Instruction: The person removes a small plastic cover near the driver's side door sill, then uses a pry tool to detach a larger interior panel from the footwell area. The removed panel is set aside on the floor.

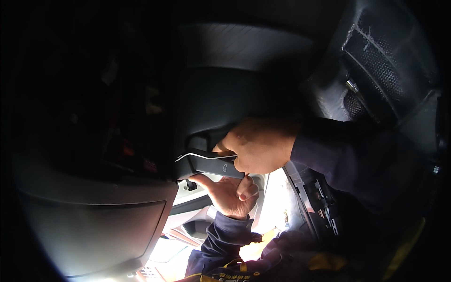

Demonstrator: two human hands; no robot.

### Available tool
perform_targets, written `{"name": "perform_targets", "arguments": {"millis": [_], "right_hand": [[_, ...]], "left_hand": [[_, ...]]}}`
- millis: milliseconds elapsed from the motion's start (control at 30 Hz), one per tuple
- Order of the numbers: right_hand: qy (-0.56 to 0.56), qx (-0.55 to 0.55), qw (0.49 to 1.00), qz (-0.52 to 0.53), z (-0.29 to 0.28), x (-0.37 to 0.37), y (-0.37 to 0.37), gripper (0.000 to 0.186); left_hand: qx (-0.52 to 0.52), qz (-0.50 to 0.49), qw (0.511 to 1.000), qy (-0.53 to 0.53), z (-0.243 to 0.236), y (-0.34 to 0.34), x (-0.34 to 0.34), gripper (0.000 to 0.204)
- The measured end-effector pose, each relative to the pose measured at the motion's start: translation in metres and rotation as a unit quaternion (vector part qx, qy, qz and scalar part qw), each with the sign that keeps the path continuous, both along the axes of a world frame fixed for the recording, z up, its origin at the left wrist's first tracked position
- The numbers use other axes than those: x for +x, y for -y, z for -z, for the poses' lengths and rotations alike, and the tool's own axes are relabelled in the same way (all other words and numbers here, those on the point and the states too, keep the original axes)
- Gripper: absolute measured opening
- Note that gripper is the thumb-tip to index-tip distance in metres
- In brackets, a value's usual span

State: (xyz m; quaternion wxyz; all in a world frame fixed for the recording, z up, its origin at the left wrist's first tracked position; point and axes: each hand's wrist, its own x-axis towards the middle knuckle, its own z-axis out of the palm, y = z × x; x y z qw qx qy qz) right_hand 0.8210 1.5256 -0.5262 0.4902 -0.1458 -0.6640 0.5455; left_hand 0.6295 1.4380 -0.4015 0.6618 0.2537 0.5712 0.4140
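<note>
Lever (212, 165), dark grey, right hand (263, 148) on its end, left hand (232, 195) below

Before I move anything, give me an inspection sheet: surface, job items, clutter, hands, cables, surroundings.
Surface: dark panel, partly in shadow
Job items: dark trim piece with a pale edge line
Clutter: metal-tipped rod, upper right
Hands: right hand holds the trim piece's right end; left hand below, thumb close to its underside, contact unclear
Cables: nothing seen, though the left is too dark to tell
Surroundings: grey panel lower left, mesh-textured part upper right
</note>
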Motion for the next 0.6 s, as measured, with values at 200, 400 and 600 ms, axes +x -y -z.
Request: {"name": "perform_targets", "arguments": {"millis": [200,400,600], "right_hand": [[-0.137,-0.077,0.986,-0.049,0.016,0.021,-0.028,0.021],[-0.123,-0.203,0.969,-0.064,0.027,0.022,-0.045,0.019],[-0.087,-0.214,0.969,-0.085,0.032,0.019,-0.044,0.022]], "left_hand": [[-0.021,0.023,0.999,0.044,-0.002,0.000,0.003,0.122],[0.006,0.021,1.000,0.022,0.000,-0.001,0.009,0.117],[0.003,-0.034,0.999,0.011,0.002,0.001,0.018,0.107]]}}
